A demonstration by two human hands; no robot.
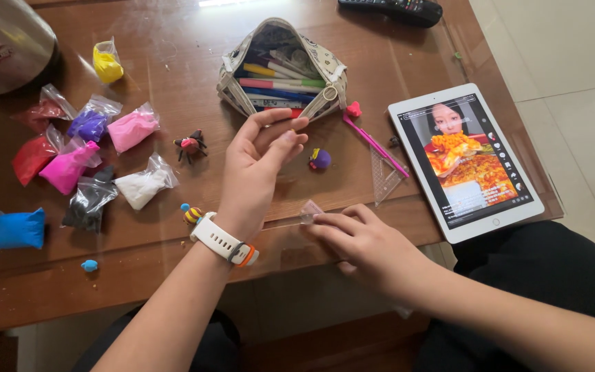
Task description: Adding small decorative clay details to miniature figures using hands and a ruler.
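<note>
A clear plastic ruler [296,219] is pinned on the surface [173,62] by the right hand [359,241]; the left hand [259,162] is raised, its grip open, beside a purple clay ball [320,159]. An open pencil case [282,72], clay bags [132,129] and a tablet [464,160] are seen around; the ruler's length is hard to trace.

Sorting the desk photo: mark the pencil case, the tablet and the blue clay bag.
pencil case [241,96], head view, on its left fabric side.
tablet [418,110], head view, on its white upper-left frame.
blue clay bag [15,229], head view, on the blue clay's middle.
</note>
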